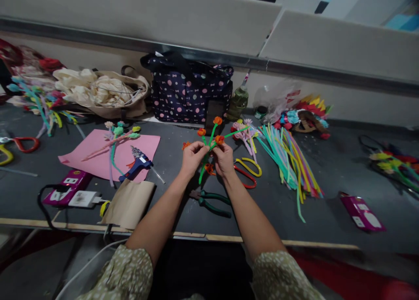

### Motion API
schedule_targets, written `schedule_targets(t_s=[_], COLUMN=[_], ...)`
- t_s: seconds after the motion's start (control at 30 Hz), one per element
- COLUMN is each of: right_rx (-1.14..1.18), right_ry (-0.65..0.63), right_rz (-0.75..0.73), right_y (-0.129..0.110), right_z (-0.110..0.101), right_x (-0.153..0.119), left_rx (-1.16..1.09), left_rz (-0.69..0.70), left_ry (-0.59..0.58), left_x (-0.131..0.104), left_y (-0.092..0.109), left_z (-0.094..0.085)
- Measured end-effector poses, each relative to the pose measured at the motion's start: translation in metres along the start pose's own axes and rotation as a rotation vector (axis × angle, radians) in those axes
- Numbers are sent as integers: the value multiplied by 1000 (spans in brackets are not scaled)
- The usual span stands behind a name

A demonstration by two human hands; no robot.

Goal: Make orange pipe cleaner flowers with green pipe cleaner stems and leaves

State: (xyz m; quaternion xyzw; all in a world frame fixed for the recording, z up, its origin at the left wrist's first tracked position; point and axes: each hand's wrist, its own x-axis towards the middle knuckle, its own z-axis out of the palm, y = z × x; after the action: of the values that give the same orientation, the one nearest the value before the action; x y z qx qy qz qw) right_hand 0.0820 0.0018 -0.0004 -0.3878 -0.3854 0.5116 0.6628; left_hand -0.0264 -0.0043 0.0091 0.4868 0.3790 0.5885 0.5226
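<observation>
Both of my hands meet over the middle of the table, around a pipe-cleaner flower bunch with orange heads and green stems. The fingers of my left hand are pinched on the green stems. From the other side, my right hand pinches the same stems, close to an orange head. One green stem sticks out to the right, and another points down below the hands. Pliers with green handles lie just below my hands. Scissors with one yellow and one red handle rest beside my right wrist.
A blue glue gun and pastel pipe-cleaner flowers lie on a pink sheet at left. Loose coloured pipe cleaners spread at right. A patterned bag and a green bottle stand behind. Purple power strips sit near the front edge.
</observation>
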Motion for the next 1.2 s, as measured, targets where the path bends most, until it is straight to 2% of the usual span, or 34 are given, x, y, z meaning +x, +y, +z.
schedule_targets(t_s=[0.23, 0.47, 0.73, 0.93, 1.2], right_rx=[12, 40, 27, 37, 41], right_ry=[-18, -24, -177, -75, -29], right_rz=[3, 53, 88, 21, 31], right_y=[1, 2, -7, -1, 1], right_z=[-3, -3, -3, -3, -3], right_x=[1, 1, -1, 0, 1], left_rx=[-108, -130, -130, -93, -92], left_rz=[-113, -142, -66, -92, -147], left_ry=[11, 45, 61, 46, 29], left_x=[1, 3, 4, 4, 5], left_y=[5, 2, -1, 0, 1], left_z=[2, 0, -1, -1, -2])
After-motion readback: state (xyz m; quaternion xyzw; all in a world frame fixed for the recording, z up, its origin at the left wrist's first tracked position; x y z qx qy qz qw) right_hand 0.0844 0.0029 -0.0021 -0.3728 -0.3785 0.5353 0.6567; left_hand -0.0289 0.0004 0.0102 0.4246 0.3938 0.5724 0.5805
